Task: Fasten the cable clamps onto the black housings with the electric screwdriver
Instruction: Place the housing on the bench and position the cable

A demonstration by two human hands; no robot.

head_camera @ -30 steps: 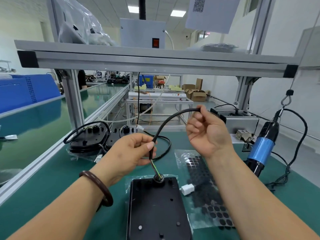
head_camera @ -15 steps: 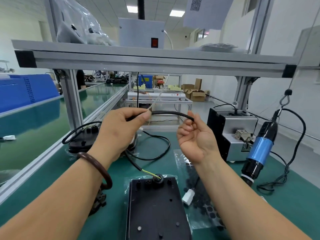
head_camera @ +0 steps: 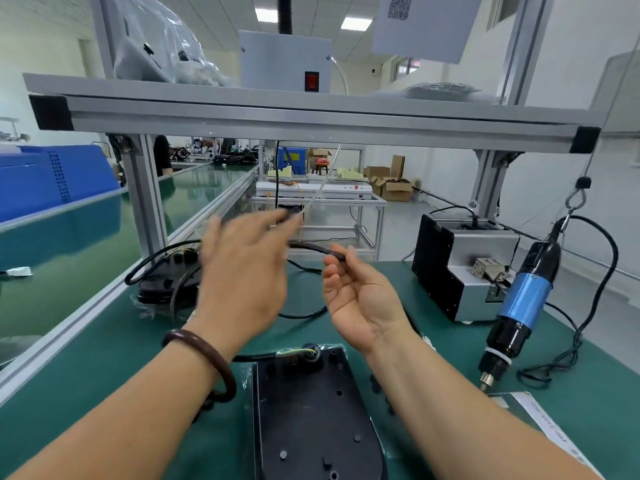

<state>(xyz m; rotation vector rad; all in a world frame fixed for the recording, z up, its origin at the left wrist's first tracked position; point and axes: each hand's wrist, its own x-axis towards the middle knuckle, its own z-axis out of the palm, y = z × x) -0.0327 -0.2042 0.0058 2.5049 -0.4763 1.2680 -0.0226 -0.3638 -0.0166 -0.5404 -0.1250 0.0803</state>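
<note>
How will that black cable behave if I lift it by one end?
Probably floppy: the black cable curves in loose loops over the table. Likely light, since the right hand holds it with fingertips only. Lifting may tug the black housing, where it enters.
</note>
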